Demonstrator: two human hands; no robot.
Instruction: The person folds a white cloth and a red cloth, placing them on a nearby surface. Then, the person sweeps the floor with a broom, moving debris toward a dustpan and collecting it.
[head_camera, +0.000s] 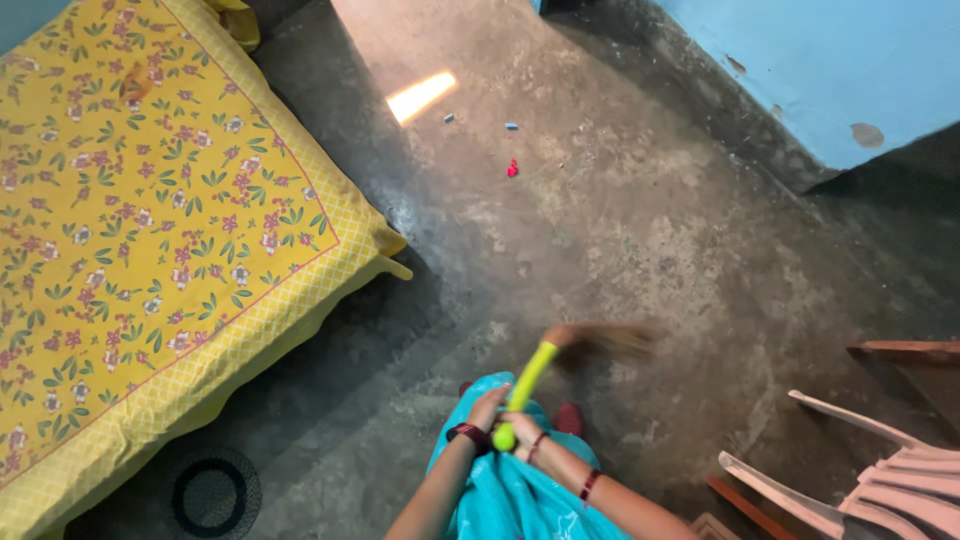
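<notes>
Bare concrete room, bed on one side, blue wall on the other

Grey, blotchy concrete floor (640, 230) with a bright patch of sunlight (421, 96) and a few tiny scraps near it. Bed (130, 230) in a yellow floral sheet fills the left, a round dark mat (214, 492) at its foot. Light blue wall (830, 60) top right, pale plastic chair (860, 490) bottom right beside a wooden edge (905, 349).

the room is dim overall, with a bright glaring patch of light (421, 95) on the grey floor (640, 230) near the top of the view and a paler band of light running down from it. deep shadow lies along the edge of the bed (150, 220) and in the right-hand corners. the broom head (610, 342) is smeared by motion blur, and the whole picture is slightly soft.
</notes>
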